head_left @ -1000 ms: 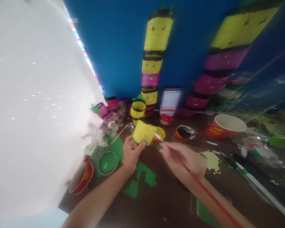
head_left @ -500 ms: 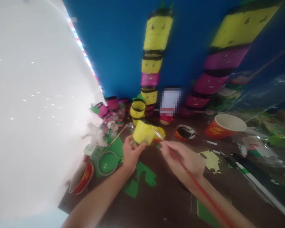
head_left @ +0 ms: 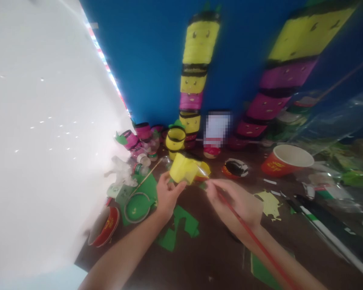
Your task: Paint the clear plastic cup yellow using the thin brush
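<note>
My left hand (head_left: 167, 195) is closed on a yellow-painted cut bottle piece (head_left: 181, 167), tilted on its side above the table. The thumb presses its lower edge. In my right hand (head_left: 237, 201) is a paintbrush (head_left: 245, 224) with a long red handle, pinched near its metal collar. The brush's tip lies close to the bottle piece's right side and a shallow cup of yellow paint (head_left: 205, 166) behind it. Whether the bristles touch either one, I cannot tell. Beneath my hands, cut green paper (head_left: 187, 220) lies on the dark table (head_left: 196, 268).
A cup of black paint (head_left: 235, 168) and a red paper cup (head_left: 287, 161) stand to the right. At left are a green-filled ring (head_left: 137, 207) and a red cup (head_left: 104, 226). Painted bottle towers (head_left: 199, 44) rise behind. A white-and-black stick (head_left: 332, 237) lies at right.
</note>
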Available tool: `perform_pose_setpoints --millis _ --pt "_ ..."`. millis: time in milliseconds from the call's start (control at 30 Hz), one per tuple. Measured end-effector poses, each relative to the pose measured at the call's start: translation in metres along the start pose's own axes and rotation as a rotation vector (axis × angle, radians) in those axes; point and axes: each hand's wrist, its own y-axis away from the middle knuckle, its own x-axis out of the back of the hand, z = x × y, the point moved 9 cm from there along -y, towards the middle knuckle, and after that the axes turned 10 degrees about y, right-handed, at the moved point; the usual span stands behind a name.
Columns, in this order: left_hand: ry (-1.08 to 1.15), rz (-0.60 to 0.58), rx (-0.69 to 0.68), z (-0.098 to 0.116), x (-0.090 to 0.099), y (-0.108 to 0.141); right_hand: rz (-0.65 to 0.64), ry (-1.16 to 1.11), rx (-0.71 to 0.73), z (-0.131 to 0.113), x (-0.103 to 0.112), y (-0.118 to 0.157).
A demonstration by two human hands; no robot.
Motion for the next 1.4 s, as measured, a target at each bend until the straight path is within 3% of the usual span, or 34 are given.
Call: perform_pose_setpoints --millis 267,533,667,833,1400 --pt "-0.005 -0.007 -0.001 0.001 0.0 0.0 -0.074 -0.08 -0.006 -0.002 -0.004 0.0" --pt "0.039 -0.018 0.003 0.001 0.0 -0.001 0.005 -0.162 -0.224 0.029 -0.004 -0.004" --pt "0.098 -0.006 -0.01 0.0 0.001 -0.001 -0.09 -0.208 -0.389 0.06 -0.02 -0.004" --pt "0.123 0.027 -0.016 -0.002 0.003 -0.002 -0.323 -0.239 -0.435 0.081 -0.05 0.004" --pt "0.149 -0.009 -0.042 -0.001 -0.001 -0.003 -0.362 -0.154 -0.278 0.077 -0.087 0.02"
